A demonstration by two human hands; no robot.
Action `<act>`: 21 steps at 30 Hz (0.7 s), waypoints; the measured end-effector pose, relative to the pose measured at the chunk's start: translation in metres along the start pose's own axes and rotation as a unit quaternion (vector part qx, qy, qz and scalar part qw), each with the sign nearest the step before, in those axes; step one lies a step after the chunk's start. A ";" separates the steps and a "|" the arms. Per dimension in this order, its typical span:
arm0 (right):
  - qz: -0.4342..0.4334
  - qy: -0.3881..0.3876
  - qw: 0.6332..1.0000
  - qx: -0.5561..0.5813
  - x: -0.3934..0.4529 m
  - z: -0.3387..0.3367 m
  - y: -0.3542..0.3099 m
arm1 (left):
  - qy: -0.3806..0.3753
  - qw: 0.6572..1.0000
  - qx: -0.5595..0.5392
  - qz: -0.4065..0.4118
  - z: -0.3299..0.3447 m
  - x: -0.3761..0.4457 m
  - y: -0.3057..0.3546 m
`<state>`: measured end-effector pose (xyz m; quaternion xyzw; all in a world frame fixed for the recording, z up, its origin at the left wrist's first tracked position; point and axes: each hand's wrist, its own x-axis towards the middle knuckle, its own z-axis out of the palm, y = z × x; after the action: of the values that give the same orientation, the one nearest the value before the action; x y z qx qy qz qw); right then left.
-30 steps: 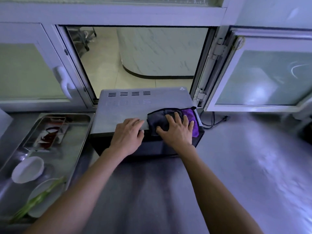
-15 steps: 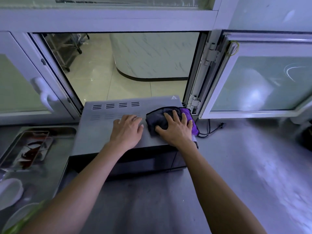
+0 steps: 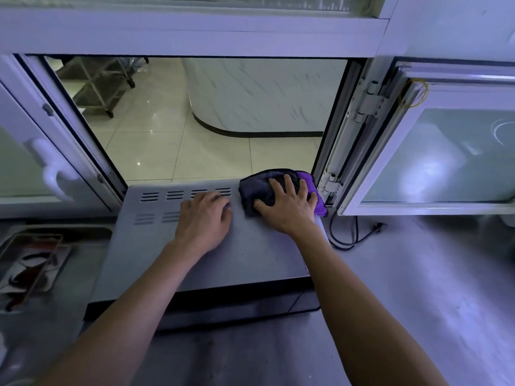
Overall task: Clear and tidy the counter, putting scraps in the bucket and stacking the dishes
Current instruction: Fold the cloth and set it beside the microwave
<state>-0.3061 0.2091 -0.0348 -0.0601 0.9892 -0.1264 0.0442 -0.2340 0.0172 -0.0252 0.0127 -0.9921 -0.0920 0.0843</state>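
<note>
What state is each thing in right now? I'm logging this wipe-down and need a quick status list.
Right hand: fingers spread, pressing flat on the cloth.
Cloth: bunched, dark grey and purple, on the microwave's far right corner.
Left hand: flat on the microwave top, holding nothing.
Microwave: door closed.
Hatch window: swung open.
Power cord: lying loose on the counter; plug unplugged.
Metal tray: holds a dirty plate with dark scraps.
</note>
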 end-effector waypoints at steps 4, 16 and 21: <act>0.006 0.009 1.000 0.003 0.011 0.001 -0.008 | -0.002 1.000 -0.004 0.010 -0.002 -0.003 -0.005; -0.025 -0.009 1.000 0.011 -0.020 0.022 -0.079 | -0.003 1.000 0.007 -0.022 -0.026 -0.048 -0.074; -0.047 -0.028 0.998 0.005 -0.032 0.036 -0.129 | 0.005 0.999 0.019 -0.048 -0.047 -0.078 -0.123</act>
<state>-0.2571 0.0803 -0.0345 -0.1100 0.9829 -0.1317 0.0660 -0.1481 -0.1088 -0.0149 0.0621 -0.9915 -0.0771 0.0841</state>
